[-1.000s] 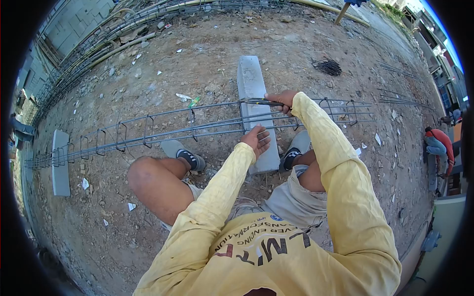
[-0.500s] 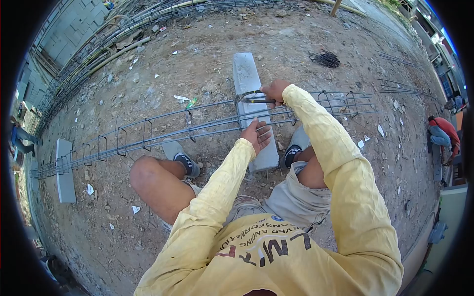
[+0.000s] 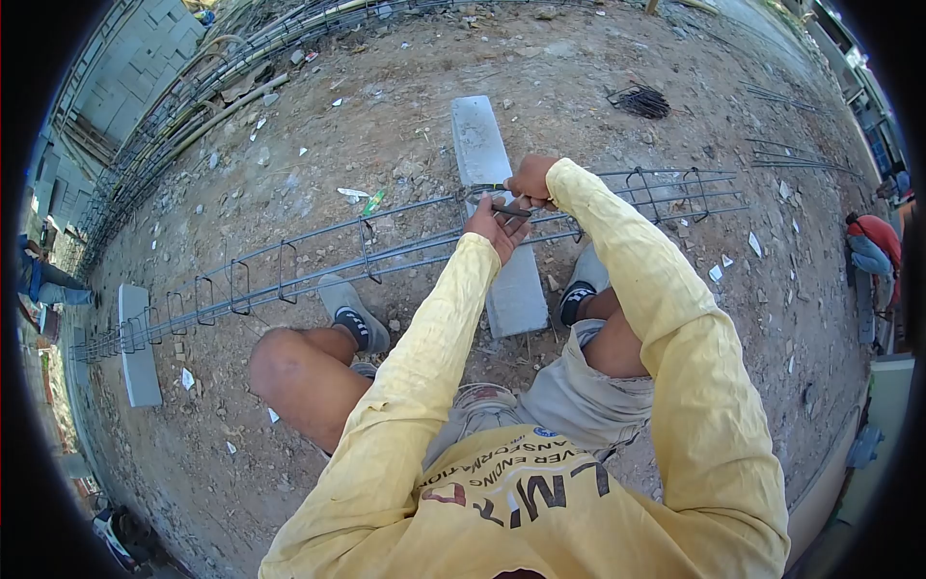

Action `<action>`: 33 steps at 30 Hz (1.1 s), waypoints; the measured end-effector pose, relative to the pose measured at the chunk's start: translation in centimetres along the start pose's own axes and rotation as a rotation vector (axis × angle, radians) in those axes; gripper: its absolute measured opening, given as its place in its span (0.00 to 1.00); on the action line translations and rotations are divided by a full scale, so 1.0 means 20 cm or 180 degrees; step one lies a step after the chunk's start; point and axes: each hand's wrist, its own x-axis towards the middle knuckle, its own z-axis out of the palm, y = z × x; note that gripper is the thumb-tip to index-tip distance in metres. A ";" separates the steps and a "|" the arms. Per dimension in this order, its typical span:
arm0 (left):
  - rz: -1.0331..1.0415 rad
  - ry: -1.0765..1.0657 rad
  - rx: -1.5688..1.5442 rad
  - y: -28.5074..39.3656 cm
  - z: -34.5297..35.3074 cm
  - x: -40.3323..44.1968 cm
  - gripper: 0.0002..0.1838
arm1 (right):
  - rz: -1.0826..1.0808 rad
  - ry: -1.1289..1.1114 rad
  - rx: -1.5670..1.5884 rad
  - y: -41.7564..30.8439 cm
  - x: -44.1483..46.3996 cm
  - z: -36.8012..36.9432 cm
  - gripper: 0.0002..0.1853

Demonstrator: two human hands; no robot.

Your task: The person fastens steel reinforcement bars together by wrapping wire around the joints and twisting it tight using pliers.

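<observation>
A long rebar cage [image 3: 338, 272] with square stirrups lies across a pale concrete block [image 3: 477, 145]. My right hand [image 3: 532, 181] is closed around dark-handled pliers, above the cage where it crosses the block. One handle of the pliers [image 3: 511, 210] angles down to my left hand [image 3: 497, 232], whose thumb and fingers are closed about it. The jaws sit close to the upper bars and are partly hidden by my hands. Whether a tie wire is between them is too small to tell.
Another concrete block [image 3: 141, 357] supports the cage's far left end. A coil of dark wire [image 3: 640, 101] and thin rods [image 3: 801, 159] lie on the dirt. More rebar cages [image 3: 183, 121] are stacked at upper left. A person in red [image 3: 873, 246] crouches at right; another person [image 3: 53, 280] is at left.
My left hand has risen from below the bars to the pliers' handle, and its fingers have closed there. My right hand has shifted slightly left, and the pliers have turned. The view has shifted a little.
</observation>
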 end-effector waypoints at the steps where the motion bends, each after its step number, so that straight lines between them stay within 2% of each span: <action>1: 0.0072 -0.0097 -0.0176 0.01 0.02 0.02 0.21 | -0.0001 -0.0050 -0.0010 0.00 0.01 0.00 0.21; 4: 0.0046 0.0046 -0.0249 0.01 0.04 0.09 0.18 | -0.0412 0.0915 -0.1033 0.08 0.09 0.04 0.19; 7: 0.0127 0.0276 -0.0236 0.00 0.07 0.11 0.16 | -0.0512 0.0885 -0.0969 0.16 0.11 -0.04 0.19; 8: 0.0150 0.0332 -0.0293 0.00 0.08 0.11 0.15 | -0.0815 0.0807 -0.0914 0.21 0.14 -0.05 0.20; 10: 0.0196 0.0398 -0.0464 -0.01 0.06 0.14 0.15 | -0.0828 0.0279 -0.0900 0.24 0.10 -0.07 0.22; 12: 0.0226 0.0402 -0.0700 -0.01 0.04 0.18 0.14 | -0.0708 -0.0036 -0.0432 0.24 0.06 -0.09 0.22; 16: 0.0294 0.0189 -0.0541 -0.03 0.03 0.13 0.14 | -0.0144 -0.0032 0.0599 0.32 -0.02 -0.14 0.19; 19: 0.0268 0.0046 -0.0486 -0.01 -0.01 0.12 0.15 | 0.0002 -0.0362 0.0760 0.35 -0.06 -0.19 0.19; 23: 0.0201 -0.0166 -0.0190 0.01 -0.08 0.13 0.17 | 0.0077 -0.1050 0.0374 0.42 -0.01 -0.15 0.16; 24: 0.0157 -0.0184 -0.0090 0.01 -0.09 0.14 0.17 | 0.0124 -0.1511 0.0147 0.41 0.00 -0.13 0.15; 27: 0.0277 0.0232 -0.0285 -0.01 -0.03 0.12 0.20 | -0.0030 -0.1857 0.0038 0.25 -0.11 -0.02 0.15; 30: 0.0096 -0.0422 -0.0592 0.01 -0.15 0.31 0.20 | -0.0480 -0.1890 0.0497 0.15 -0.19 0.08 0.13; 33: 0.0176 -0.0313 -0.1276 0.02 -0.05 0.28 0.23 | -0.0772 -0.1571 0.0509 0.01 -0.33 0.03 0.12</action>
